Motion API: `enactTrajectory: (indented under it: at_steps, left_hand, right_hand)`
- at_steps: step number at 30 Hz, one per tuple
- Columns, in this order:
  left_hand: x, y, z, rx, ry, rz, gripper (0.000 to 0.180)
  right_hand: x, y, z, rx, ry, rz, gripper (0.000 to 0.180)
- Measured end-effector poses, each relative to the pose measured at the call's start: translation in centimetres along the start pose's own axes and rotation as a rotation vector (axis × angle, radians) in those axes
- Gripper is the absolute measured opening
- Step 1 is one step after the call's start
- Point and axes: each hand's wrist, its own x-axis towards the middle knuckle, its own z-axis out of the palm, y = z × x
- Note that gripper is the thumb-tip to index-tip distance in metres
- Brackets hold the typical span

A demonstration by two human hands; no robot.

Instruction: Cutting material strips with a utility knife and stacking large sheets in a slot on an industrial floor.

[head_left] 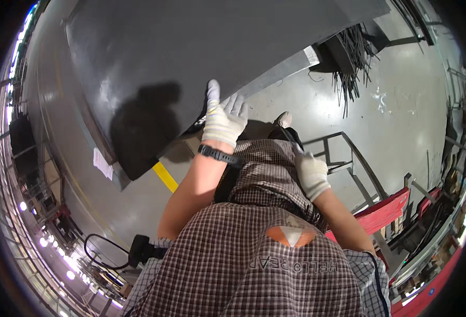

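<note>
Dark-grey flat sheet (138,42) ahead; black thin-strand bundle (353,58) right of it. Grey metal-bar frame (369,173), red beam (383,214) near right white-gloved grip (311,174) (can't tell its closure). Left white-gloved grip (226,111) spread at sheet's near edge.

- Left hand (225,117): gloved, palm up, fingers spread, at the dark table (190,45)'s edge; black watch (218,154) at the wrist.
- Right hand (312,176): gloved, curled beside the apron (243,227); its grip is unclear.
- Strips (350,71): black, bunched right of the table.
</note>
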Motion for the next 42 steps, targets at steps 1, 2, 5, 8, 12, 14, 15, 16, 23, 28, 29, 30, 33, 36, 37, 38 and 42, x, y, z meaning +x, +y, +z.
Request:
enactTrajectory:
  at_steps: [1,2,5,8,12,14,15,16,23,28,29,30,33,36,37,38,42]
  left_hand:
    - [-0.2,0.3,0.1,-0.052,-0.018,-0.023,0.107]
    - [-0.5,0.5,0.1,-0.111,-0.015,-0.031,0.100]
    - [-0.8,0.6,0.6,-0.142,0.008,-0.020,0.101]
    - [-0.7,-0.2,1.3,-0.141,0.056,-0.079,0.102]
    - [-0.5,-2.1,3.2,-0.083,-0.119,-0.183,0.111]
    - [0.2,-2.9,4.9,-0.084,-0.131,-0.214,0.107]
    - [0.6,-3.2,5.9,-0.101,-0.129,-0.180,0.105]
    - [1.0,-3.6,6.7,-0.115,-0.153,-0.153,0.102]
    - [-1.5,-8.3,10.1,0.192,-0.262,-0.106,0.071]
    - [0.8,-9.6,22.2,1.123,-0.673,0.899,0.032]
    - [2.4,-9.0,25.2,1.375,-0.601,1.280,0.037]
    - [3.9,-8.3,27.6,1.584,-0.514,1.674,0.043]
    - [7.4,-8.2,30.3,2.007,-0.236,1.900,0.069]
    - [9.2,-8.4,29.7,2.515,-0.211,1.691,0.070]
    - [9.5,-8.4,29.6,2.510,-0.218,1.717,0.071]
    - [9.8,-8.3,29.8,2.421,-0.242,1.816,0.071]
    - [10.5,-7.9,33.1,2.179,-0.297,1.963,0.070]
  right_hand:
    - [-0.7,1.2,1.2,0.047,-0.062,0.033,0.050]
    - [-1.1,2.1,2.0,0.049,-0.110,0.054,0.047]
    - [-2.3,4.1,2.2,0.249,0.078,0.036,0.044]
    - [-2.7,5.0,-0.4,0.343,0.248,-0.018,0.052]
    - [-1.8,5.3,-5.4,0.576,0.585,-0.152,0.055]
    - [-0.9,5.7,-7.5,0.592,0.673,-0.197,0.057]
    - [-0.6,6.1,-8.3,0.574,0.668,-0.211,0.058]
    - [-0.4,6.7,-8.8,0.562,0.665,-0.197,0.058]
    - [-0.7,13.3,-8.4,0.708,0.638,-0.189,0.056]
    - [-0.9,18.5,-7.5,0.799,0.664,-0.100,0.054]
    - [-1.1,19.5,-7.4,0.830,0.680,-0.088,0.052]
    - [-1.3,20.4,-7.3,0.820,0.653,-0.041,0.051]
    - [-1.6,22.5,-7.1,0.841,0.715,0.011,0.050]
    - [-1.5,24.1,-7.0,0.905,0.684,0.075,0.047]
    - [-1.3,24.5,-7.1,0.925,0.695,0.082,0.045]
    - [-1.0,25.0,-7.3,0.922,0.702,0.083,0.045]
    - [1.1,26.9,-9.2,0.990,0.602,0.184,0.044]
